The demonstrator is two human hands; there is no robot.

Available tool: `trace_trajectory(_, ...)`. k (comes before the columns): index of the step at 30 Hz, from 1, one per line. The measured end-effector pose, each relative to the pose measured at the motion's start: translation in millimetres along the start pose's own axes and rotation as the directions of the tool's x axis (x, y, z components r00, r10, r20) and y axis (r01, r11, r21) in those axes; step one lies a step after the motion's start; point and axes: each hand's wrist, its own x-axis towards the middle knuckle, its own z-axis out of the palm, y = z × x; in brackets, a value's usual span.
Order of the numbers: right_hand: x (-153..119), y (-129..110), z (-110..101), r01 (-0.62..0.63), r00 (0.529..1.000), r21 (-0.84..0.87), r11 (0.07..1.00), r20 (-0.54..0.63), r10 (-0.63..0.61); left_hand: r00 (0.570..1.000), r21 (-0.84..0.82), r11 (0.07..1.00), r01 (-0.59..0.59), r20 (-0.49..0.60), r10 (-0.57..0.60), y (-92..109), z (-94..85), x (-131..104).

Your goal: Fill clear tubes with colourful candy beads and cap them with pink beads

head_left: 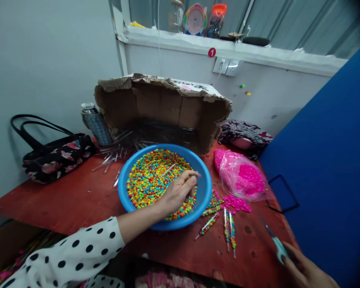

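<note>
My left hand (180,191) reaches over the blue basin (124,196), its fingers closed in a pinch. From the fingertips pokes the end of a clear plastic tube (197,175); the rest of it is hidden. Small multicoloured beads (150,180) fill much of the basin, and another clear tube (168,170) lies on them. At the lower right, my right hand (306,269) has its fingers at the handle of the light green scissors (277,245), whose blades point away over the table. Bead-filled tubes (229,230) lie between the basin and the scissors.
A torn cardboard box (165,104) stands behind the basin, with loose clear tubes (109,158) beside it. Pink pieces (237,203) spill near a plastic bag (243,176). A flowered handbag (60,156) and a bottle (97,126) stand left. A blue panel (327,160) borders the right.
</note>
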Motion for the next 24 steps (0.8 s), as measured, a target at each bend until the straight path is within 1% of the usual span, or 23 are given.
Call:
trace_trajectory(1, 0.8, -14.3, -6.4, 0.038, 0.999, 0.124, 0.992, -0.002, -0.038, 1.0, -0.004, 1.0, -0.005, 0.011, 0.005, -0.5, 0.4, 0.3)
trace_trajectory(2, 2.0, -31.5, -13.7, 0.101, 0.994, 0.258, 0.961, 0.014, -0.108, 1.0, -0.009, 1.0, -0.007, 0.023, 0.007, -0.7, 0.7, 0.6)
trace_trajectory(3, 3.3, -51.0, -21.6, 0.171, 0.979, 0.35, 0.921, 0.044, -0.199, 0.999, -0.013, 1.0, -0.011, 0.031, 0.011, -0.6, 1.1, 0.6)
trace_trajectory(4, 5.0, -72.0, -29.7, 0.251, 0.954, 0.406, 0.879, 0.052, -0.296, 0.999, -0.013, 1.0, -0.016, 0.032, 0.017, -0.1, 1.5, 0.4)
trace_trajectory(5, 6.9, -93.7, -37.7, 0.342, 0.908, 0.437, 0.832, 0.074, -0.412, 0.999, -0.004, 1.0, -0.021, 0.029, 0.022, 0.7, 1.9, -0.2)
trace_trajectory(6, 8.9, -115.2, -45.4, 0.436, 0.852, 0.451, 0.779, 0.072, -0.518, 0.999, 0.011, 1.0, -0.027, 0.02, 0.027, 1.9, 2.3, -0.9)
trace_trajectory(7, 11.1, -135.7, -52.6, 0.511, 0.802, 0.449, 0.733, 0.058, -0.594, 0.999, 0.028, 0.999, -0.03, 0.013, 0.03, 3.3, 2.7, -1.8)
trace_trajectory(9, 15.6, -171.6, -64.8, 0.62, 0.694, 0.418, 0.664, 0.102, -0.713, 1.0, 0.057, 0.998, -0.028, 0.006, 0.028, 6.0, 3.2, -3.7)
trace_trajectory(11, 20.5, -198.1, -74.1, 0.689, 0.606, 0.39, 0.611, 0.153, -0.78, 1.0, 0.081, 0.996, -0.03, 0.008, 0.03, 8.2, 3.1, -5.3)
trace_trajectory(13, 25.5, -214.6, -80.5, 0.747, 0.53, 0.366, 0.555, 0.176, -0.829, 0.999, 0.12, 0.992, -0.043, 0.017, 0.041, 9.7, 2.1, -6.3)
trace_trajectory(16, 32.4, -225.1, -86.1, 0.815, 0.44, 0.328, 0.477, 0.184, -0.879, 0.996, 0.218, 0.972, -0.084, 0.053, 0.074, 11.2, -0.2, -7.3)
trace_trajectory(19, 36.6, -226.8, -89.8, 0.848, 0.395, 0.293, 0.441, 0.205, -0.896, 0.988, 0.272, 0.952, -0.138, 0.106, 0.114, 12.7, -2.2, -7.9)
trace_trajectory(24, 34.4, -227.9, -95.4, 0.897, 0.335, 0.225, 0.381, 0.217, -0.917, 0.966, 0.209, 0.954, -0.215, 0.188, 0.177, 18.2, -3.3, -8.4)
